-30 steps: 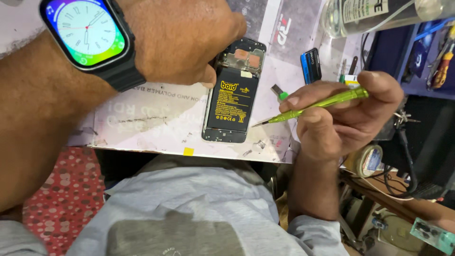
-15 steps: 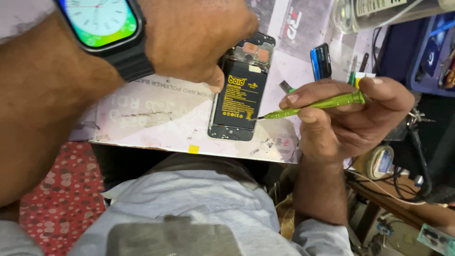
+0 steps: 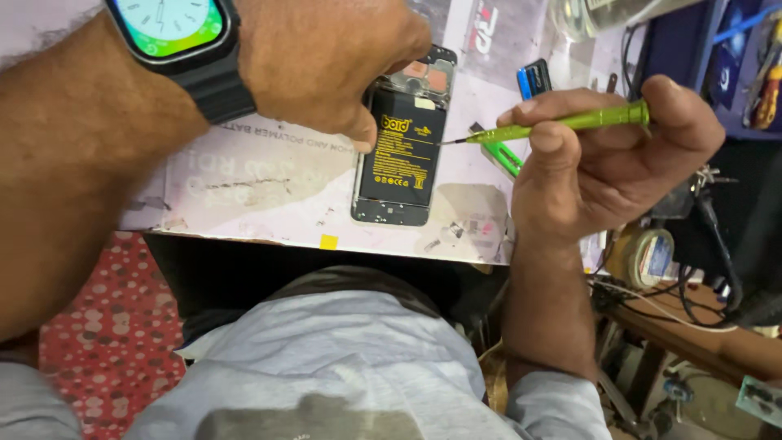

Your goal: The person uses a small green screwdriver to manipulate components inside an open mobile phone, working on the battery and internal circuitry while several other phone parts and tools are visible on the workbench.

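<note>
An opened phone [image 3: 401, 155] lies flat on the work mat, back cover off, black battery with yellow print exposed. A slim green screwdriver [image 3: 562, 124] is held almost level, its tip just at the phone's right edge.

Phone repair workshop: opened phone [image 3: 401, 147] on work mat [image 3: 244, 179], screwdrivers [image 3: 766, 90], tangled cables [image 3: 717, 269]

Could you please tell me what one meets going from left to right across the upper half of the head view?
Smartwatch → left hand → opened phone with black battery → green screwdriver in the right hand → tools at the right edge.
</note>
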